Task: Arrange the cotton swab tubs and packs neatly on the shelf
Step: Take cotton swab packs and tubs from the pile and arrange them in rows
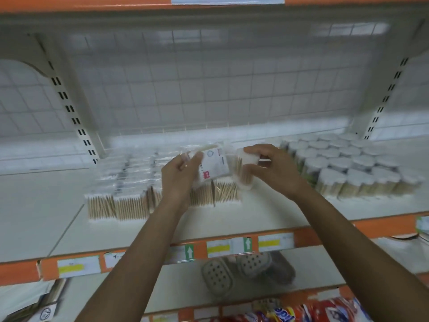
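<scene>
- A flat cotton swab pack (214, 165) with a white printed label is held tilted above the middle of the shelf (41, 205), both hands on it.
- The left hand (178, 174) has its fingers curled closed round the pack's left end.
- The right hand (270, 168) pinches the right end, thumb against fingers.
- Rows of packs (130, 194) stand below and to the left; blur defeats a count.
- Round-lidded tubs (348, 163), roughly two dozen, cluster toward the right end of the shelf.
</scene>
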Demonstrator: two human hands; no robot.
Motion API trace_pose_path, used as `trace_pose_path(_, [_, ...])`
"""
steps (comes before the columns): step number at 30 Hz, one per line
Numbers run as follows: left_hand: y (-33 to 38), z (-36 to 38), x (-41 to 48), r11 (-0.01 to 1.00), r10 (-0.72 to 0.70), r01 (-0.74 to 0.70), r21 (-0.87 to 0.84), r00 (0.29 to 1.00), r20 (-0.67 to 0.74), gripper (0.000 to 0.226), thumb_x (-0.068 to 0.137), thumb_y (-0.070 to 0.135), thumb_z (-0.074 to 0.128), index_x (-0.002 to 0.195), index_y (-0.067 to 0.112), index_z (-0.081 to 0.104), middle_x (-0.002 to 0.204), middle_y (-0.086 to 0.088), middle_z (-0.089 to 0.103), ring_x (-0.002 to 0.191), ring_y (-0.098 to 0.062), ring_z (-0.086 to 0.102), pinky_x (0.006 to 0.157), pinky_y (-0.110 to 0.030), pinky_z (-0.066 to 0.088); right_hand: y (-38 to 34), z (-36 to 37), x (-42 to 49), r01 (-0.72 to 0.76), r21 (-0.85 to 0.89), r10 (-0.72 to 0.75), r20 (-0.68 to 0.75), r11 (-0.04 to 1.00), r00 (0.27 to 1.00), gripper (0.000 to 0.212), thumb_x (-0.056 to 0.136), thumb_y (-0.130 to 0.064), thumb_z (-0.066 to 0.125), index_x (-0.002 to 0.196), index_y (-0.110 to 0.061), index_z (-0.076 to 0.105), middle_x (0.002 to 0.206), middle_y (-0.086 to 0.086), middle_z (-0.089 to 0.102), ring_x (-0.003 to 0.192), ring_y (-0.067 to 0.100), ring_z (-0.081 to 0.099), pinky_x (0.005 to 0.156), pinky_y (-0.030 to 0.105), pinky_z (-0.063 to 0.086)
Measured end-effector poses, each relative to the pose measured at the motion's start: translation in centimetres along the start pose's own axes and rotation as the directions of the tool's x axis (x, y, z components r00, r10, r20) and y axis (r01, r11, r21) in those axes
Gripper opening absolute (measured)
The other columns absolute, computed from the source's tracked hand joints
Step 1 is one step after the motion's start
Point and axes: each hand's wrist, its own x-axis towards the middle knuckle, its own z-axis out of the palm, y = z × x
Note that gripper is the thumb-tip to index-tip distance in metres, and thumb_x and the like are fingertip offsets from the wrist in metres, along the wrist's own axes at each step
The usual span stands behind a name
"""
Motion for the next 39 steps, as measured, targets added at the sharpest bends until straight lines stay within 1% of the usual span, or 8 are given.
trace_pose_path(3, [-0.5,1.1,-0.4,0.990,0.065,-0.071,0.120,0.996,0.055,0.050,0.072,0.054,0.063,0.068,0.007,0.045,0.069,-0.009,0.045,0.067,-0.023,0.048,0.063,-0.039,0.044,1.8,-1.3,-0.7,-0.029,-0.153,0.020,-0.060,0.988,0.998,0.039,0.076,-0.021,0.076,0.114,-0.017,0.065,0.113,-0.003,0.057,0.095,0.007,0.054,0.079,0.008,0.043])
trace_pose_path(12, [-2.8,1.8,-1.3,0.942,0.006,-0.075,0.327,0.978,0.208,0.020,0.082,0.050,0.059,0.086,0.031,0.056,0.085,-0.004,0.067,0.078,-0.025,0.067,0.070,-0.051,0.057,5.3,-0.6,-3.0,-0.127,-0.379,0.094,-0.103,0.917,0.990,0.039,0.075,-0.028,0.077,0.110,-0.017,0.064,0.107,-0.001,0.051,0.064,-0.003,0.045,0.064,-0.001,0.034])
trace_pose_path(20, [-2.9,0.0,-0.4,0.910,-0.042,-0.094,0.404,0.948,0.316,0.047,0.078,0.017,0.076,0.116,0.031,0.052,0.110,0.002,0.065,0.094,-0.017,0.066,0.077,-0.045,0.057,6.2,0.2,-3.4,-0.148,-0.343,0.104,-0.144,0.928,0.984,0.041,0.074,-0.024,0.078,0.111,-0.013,0.063,0.117,0.005,0.056,0.107,0.019,0.053,0.088,0.019,0.037])
trace_pose_path(24, [-2.3,-0.4,-0.5,0.880,0.044,-0.189,0.436,0.946,0.322,0.038,0.078,0.018,0.076,0.109,0.021,0.055,0.096,0.005,0.066,0.079,-0.009,0.064,0.067,-0.027,0.056,4.6,0.7,-3.1,-0.013,-0.427,-0.102,-0.247,0.904,0.964,0.035,0.076,-0.016,0.076,0.108,-0.008,0.065,0.115,0.012,0.060,0.112,0.030,0.053,0.093,0.030,0.039])
trace_pose_path(27, [-2.3,-0.7,-0.4,0.841,0.103,-0.232,0.489,0.956,0.275,0.035,0.078,0.025,0.075,0.108,0.020,0.056,0.090,0.010,0.062,0.073,-0.002,0.059,0.059,-0.017,0.047,1.9,2.5,-3.5,0.167,-0.314,-0.251,-0.248,0.934,0.936,0.024,0.078,-0.009,0.068,0.102,-0.007,0.068,0.106,0.008,0.065,0.097,0.018,0.060,0.083,0.025,0.050])
trace_pose_path(31, [-2.1,-1.0,-0.8,0.772,0.182,-0.307,0.557,0.946,0.269,0.035,0.079,0.033,0.073,0.106,0.022,0.054,0.084,0.013,0.056,0.071,-0.004,0.052,0.059,-0.011,0.036,0.2,6.3,-3.9,0.259,-0.205,-0.279,-0.075,0.944,0.957,0.037,0.083,-0.034,0.057,0.109,-0.010,0.067,0.110,0.003,0.067,0.100,0.009,0.058,0.088,0.020,0.046])
trace_pose_path(35, [-1.4,-1.7,-1.9,0.882,0.100,-0.206,0.425,0.961,0.258,0.022,0.082,0.044,0.066,0.098,0.036,0.053,0.090,0.018,0.063,0.080,0.000,0.062,0.073,-0.020,0.049,0.0,8.1,-4.1,0.260,-0.109,-0.267,-0.048,0.959,0.963,0.050,0.075,-0.040,0.068,0.117,-0.015,0.058,0.114,-0.009,0.058,0.106,0.001,0.050,0.092,0.011,0.039])
trace_pose_path(39, [-1.7,-3.0,-2.8,0.953,0.138,-0.206,0.221,0.947,0.289,0.042,0.086,0.052,0.054,0.109,0.018,0.062,0.099,0.005,0.070,0.090,-0.007,0.067,0.080,-0.029,0.054,-0.4,8.7,-4.0,0.226,-0.058,-0.232,-0.142,0.972,0.962,0.036,0.079,-0.030,0.066,0.113,-0.025,0.055,0.099,-0.023,0.049,0.091,0.000,0.053,0.078,0.014,0.046])
